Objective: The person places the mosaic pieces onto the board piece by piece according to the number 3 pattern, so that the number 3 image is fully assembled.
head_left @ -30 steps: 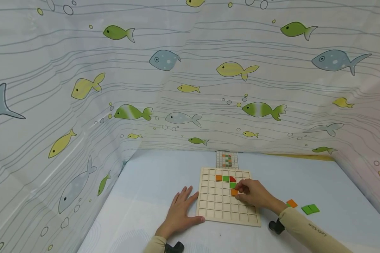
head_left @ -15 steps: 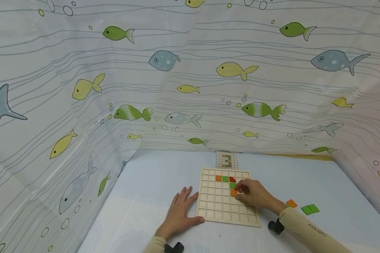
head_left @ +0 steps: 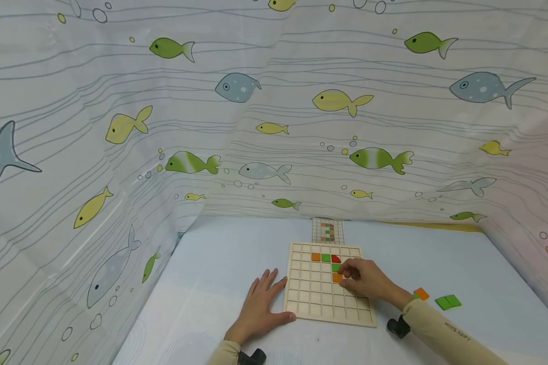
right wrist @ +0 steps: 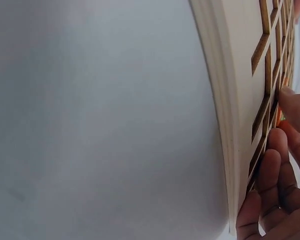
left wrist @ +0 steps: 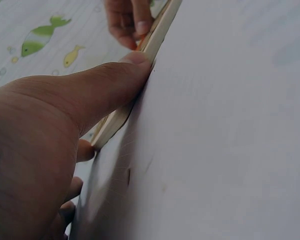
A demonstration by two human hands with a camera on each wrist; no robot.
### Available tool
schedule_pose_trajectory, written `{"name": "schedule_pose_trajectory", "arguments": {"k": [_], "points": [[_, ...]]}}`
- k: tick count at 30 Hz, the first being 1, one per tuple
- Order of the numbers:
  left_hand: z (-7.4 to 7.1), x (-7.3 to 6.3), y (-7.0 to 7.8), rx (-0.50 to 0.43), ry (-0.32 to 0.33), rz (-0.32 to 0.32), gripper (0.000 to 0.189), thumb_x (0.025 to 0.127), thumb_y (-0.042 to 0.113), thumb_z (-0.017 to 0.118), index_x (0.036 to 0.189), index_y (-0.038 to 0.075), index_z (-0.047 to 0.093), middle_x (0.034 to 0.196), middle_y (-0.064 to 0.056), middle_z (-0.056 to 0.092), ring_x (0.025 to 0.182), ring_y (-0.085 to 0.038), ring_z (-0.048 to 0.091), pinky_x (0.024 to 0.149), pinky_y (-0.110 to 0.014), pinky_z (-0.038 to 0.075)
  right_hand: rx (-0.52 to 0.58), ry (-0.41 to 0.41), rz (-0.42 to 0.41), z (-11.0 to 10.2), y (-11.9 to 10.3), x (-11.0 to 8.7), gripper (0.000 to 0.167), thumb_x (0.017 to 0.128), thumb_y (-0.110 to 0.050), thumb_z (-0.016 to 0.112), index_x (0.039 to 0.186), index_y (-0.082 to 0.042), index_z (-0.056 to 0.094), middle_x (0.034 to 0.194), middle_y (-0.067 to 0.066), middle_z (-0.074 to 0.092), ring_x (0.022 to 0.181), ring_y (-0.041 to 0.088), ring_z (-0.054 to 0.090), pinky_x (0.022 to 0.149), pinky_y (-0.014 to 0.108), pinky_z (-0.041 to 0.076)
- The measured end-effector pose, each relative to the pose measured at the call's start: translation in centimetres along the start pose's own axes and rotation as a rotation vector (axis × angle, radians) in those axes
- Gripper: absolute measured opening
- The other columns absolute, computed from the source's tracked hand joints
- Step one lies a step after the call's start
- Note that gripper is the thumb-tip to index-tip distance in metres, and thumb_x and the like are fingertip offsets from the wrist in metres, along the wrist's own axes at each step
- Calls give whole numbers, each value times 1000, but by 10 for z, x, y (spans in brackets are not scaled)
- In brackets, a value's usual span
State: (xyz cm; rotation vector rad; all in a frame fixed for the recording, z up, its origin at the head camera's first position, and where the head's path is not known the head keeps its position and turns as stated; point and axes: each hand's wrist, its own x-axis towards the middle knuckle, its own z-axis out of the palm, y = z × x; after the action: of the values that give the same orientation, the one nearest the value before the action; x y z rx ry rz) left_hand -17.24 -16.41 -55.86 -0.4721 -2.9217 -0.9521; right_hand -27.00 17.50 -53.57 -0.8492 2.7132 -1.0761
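The fish-print sheet (head_left: pixel 230 137) rises behind the board and along both flanks, well apart from it. The desk (head_left: pixel 224 248) carries the board; its surface extends as open room between the board's left edge and the sheet, and as a strip on the near side. The gridded wooden board (head_left: pixel 308 296) lies flat.

The left hand (head_left: pixel 261 306) is spread wide: the thumb rests on the board's near edge by the left corner, and a fingertip touches the left edge. The right hand (head_left: pixel 367 280) reaches in over the board's right edge, narrow, thumb and index finger pinching the held orange tile (head_left: pixel 336 278) at its right side.

The pattern card (head_left: pixel 328 231) lies just beyond the board's far edge.

On the board, a green tile (head_left: pixel 335 267) and a red quarter-round piece (head_left: pixel 335 259) follow beyond the held tile; a second green tile (head_left: pixel 326 257) and a second orange tile (head_left: pixel 316 257) continue leftward.

Loose green tiles (head_left: pixel 448 302) and a loose orange tile (head_left: pixel 421 293) lie right of the board.
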Motion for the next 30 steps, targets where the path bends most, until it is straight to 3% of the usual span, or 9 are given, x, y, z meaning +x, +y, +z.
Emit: {"name": "schedule_pose_trajectory", "arguments": {"k": [30], "points": [[-1, -1, 0, -2, 3, 6, 92, 85, 65, 77, 156, 12, 53, 171, -18, 36, 162, -44, 25, 129, -69, 19, 7, -12, 8, -6, 1, -1, 16, 96, -18, 80, 110, -12, 73, 91, -8, 64, 79, 2, 56, 68, 19, 53]]}}
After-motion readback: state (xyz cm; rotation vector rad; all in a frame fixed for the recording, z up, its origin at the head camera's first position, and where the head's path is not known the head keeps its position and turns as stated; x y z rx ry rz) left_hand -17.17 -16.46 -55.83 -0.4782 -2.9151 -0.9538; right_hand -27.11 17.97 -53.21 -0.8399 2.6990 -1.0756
